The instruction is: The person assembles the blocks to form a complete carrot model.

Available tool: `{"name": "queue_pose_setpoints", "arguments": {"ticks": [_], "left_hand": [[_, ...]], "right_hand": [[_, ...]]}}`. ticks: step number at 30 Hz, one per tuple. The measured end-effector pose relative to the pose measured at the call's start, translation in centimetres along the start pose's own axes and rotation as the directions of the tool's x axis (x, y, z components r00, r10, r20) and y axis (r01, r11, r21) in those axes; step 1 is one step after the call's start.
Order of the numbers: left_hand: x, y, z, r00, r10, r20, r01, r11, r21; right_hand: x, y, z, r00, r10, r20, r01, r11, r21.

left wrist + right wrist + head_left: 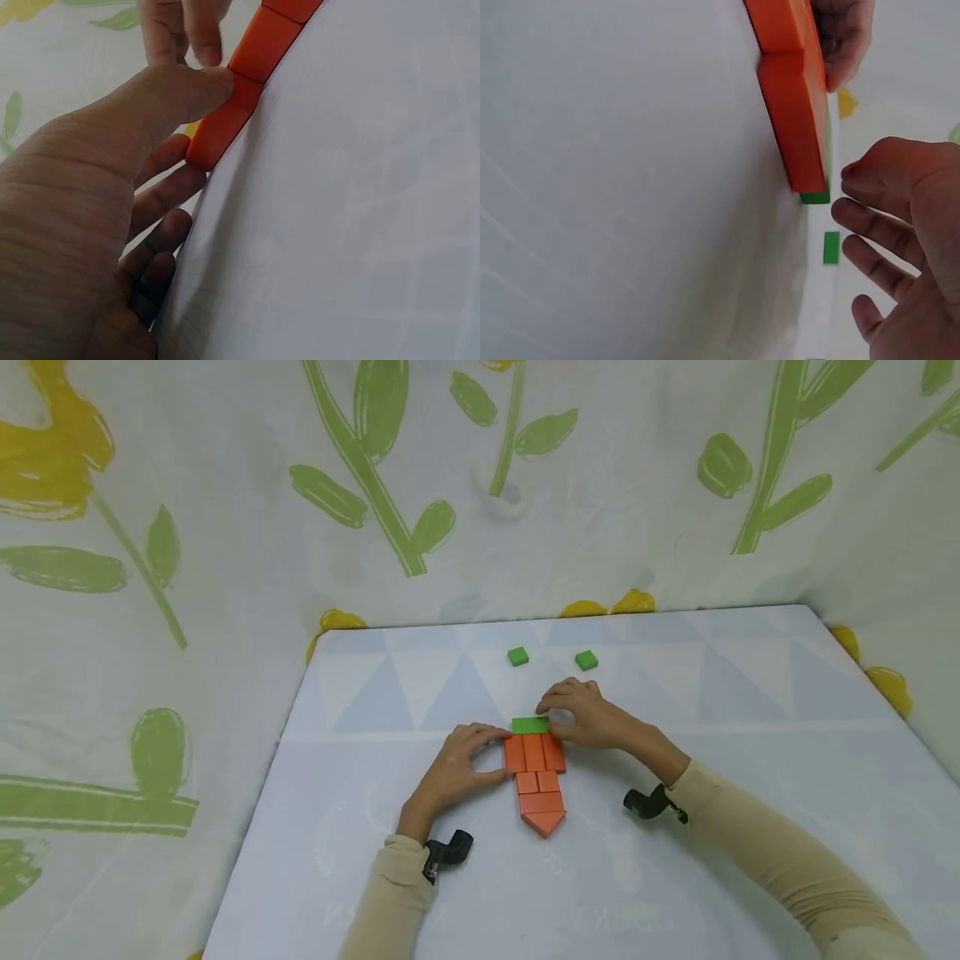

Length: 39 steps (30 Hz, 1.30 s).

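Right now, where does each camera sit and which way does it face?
Head: above, looking forward and down at the table, orange blocks, green block, both hands and sleeves.
Left wrist: low beside the left hand, whose thumb touches the orange blocks.
Right wrist: low beside the right hand, fingers straight near the green block.
All share the orange blocks.

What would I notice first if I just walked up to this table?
A carrot shape of flat orange blocks lies mid-table, pointing towards the person, with a flat green rectangular block across its top. The left hand touches its left side; the right hand rests at the green block. Two small green square blocks lie beyond.
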<state>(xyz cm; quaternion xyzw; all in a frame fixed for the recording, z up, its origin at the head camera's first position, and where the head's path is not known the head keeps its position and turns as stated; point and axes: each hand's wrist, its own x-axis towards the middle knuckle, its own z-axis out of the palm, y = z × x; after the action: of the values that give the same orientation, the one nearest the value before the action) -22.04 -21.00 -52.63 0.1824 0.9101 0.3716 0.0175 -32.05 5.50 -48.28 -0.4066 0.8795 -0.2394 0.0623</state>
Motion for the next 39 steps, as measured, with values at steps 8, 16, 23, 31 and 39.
{"name": "queue_pose_setpoints", "arguments": {"ticks": [8, 16, 23, 31, 39], "left_hand": [[0.2, -0.1, 0.0, 1.0, 0.008, 0.001, -0.008, 1.0, 0.014], [0.0, 0.0, 0.0, 1.0, -0.011, 0.016, 0.012, 1.0, -0.006], [0.0, 0.0, -0.2, 1.0, -0.004, 0.017, 0.004, 1.0, 0.001], [0.2, 0.2, -0.1, 1.0, 0.028, 0.012, -0.029, 0.999, 0.025], [0.1, -0.2, -0.3, 1.0, 0.029, 0.006, -0.029, 0.999, 0.029]], "right_hand": [[2.8, 0.9, -1.4, 0.993, 0.049, -0.112, -0.05, 0.999, -0.004], [7.4, 2.4, -1.4, 0.98, 0.131, -0.149, -0.139, 0.989, -0.05], [10.1, 3.4, -1.1, 0.977, 0.201, -0.075, -0.205, 0.978, -0.044], [9.2, 3.5, -1.6, 0.989, 0.141, -0.035, -0.142, 0.989, -0.04], [7.1, 1.2, -1.7, 0.999, -0.03, -0.045, 0.029, 0.999, -0.021]]}}
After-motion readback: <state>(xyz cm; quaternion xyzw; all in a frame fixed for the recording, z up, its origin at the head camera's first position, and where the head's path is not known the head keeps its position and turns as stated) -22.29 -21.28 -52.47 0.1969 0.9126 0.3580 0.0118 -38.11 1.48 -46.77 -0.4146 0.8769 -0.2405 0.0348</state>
